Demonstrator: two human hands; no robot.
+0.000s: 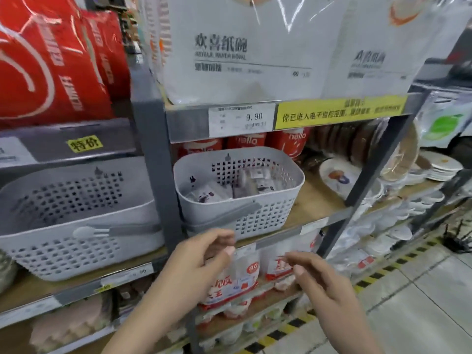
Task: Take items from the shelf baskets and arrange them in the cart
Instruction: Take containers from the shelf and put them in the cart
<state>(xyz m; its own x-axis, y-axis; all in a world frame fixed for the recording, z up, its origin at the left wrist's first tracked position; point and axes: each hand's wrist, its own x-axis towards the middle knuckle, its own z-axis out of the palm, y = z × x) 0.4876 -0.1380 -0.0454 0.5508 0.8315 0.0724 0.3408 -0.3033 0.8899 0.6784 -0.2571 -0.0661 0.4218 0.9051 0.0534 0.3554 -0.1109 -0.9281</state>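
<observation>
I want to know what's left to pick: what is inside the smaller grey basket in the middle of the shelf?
Inside the smaller grey basket lie several small clear-wrapped packets with dark print, heaped toward the back and right. Its front wall hides the bottom, so neither their number nor what they are shows.

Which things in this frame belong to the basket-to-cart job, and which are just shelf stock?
Part of the job:
- small grey basket with packets inside
- large grey basket
- left hand and right hand, both holding nothing, below the small basket

Just shelf stock:
- paper bowl packs
- red bags
- plates
- price tag

No cart shows.
</observation>
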